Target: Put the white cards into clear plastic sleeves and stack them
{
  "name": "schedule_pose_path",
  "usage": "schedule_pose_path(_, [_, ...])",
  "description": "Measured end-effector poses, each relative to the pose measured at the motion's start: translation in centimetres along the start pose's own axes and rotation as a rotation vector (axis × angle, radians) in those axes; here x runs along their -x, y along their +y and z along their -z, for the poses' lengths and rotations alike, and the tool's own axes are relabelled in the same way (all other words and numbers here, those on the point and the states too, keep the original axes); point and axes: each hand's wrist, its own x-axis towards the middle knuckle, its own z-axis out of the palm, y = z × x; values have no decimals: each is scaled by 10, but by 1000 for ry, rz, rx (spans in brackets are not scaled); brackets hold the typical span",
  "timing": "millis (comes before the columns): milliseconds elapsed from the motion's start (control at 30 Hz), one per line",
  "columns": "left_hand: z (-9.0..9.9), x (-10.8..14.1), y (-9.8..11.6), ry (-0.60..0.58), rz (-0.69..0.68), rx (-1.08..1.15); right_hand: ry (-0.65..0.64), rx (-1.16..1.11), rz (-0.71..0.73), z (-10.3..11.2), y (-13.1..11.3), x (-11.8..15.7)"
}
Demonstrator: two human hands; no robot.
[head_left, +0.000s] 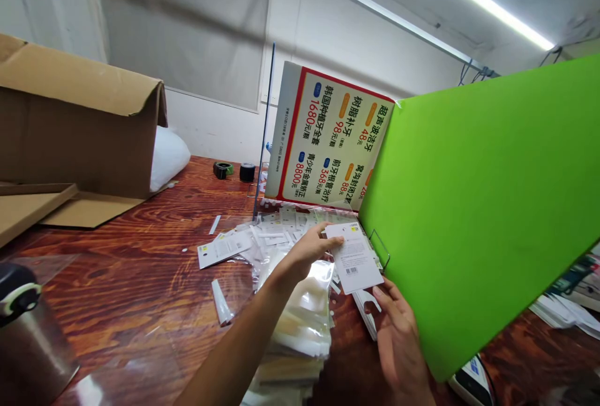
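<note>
A white printed card [355, 259] with a barcode and a small yellow mark is held up between both hands. My left hand [313, 247] pinches its upper left edge, thumb on the printed face. At the lower right corner, my right hand [396, 325] grips the card between thumb and fingers. Below my left forearm lies a pile of clear plastic bags [304, 318]. Another printed card [225, 250] rests on loose clear packaging to the left. Beneath the held card, near my right hand, sits a stack of white cards [365, 312], partly hidden.
A bright green board [482, 206] rises at the right, beside a printed sign [330, 137]. An open cardboard box [79, 125] stands back left on the wooden table [154, 275]. A metal bottle [37, 343] is front left; tape rolls [223, 170] lie farther back.
</note>
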Motion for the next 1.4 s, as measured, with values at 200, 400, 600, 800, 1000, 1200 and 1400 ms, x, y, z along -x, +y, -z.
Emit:
schedule_pose_path(200, [-1,2,2,-12,-1,5,-75,32,17,4,6,-3])
schedule_pose_path(400, [-8,5,4,-108,6,-13,-21,78,35,1,13,-5])
schedule_pose_path(600, [-13,10,7,-152,-18,-24,-2,53,41,-11,14,-2])
schedule_pose_path(800, [-17,11,8,-239,-5,-54,2,34,34,-14,12,-4])
schedule_pose_path(1000, [-20,12,5,-257,26,-71,33,30,71,-12,9,-10])
schedule_pose_path(1200, [-24,4,-4,-38,-98,21,23,88,118,-12,5,-13])
schedule_pose_path(1400, [-25,2,-10,120,-245,-86,23,153,123,-14,4,-13])
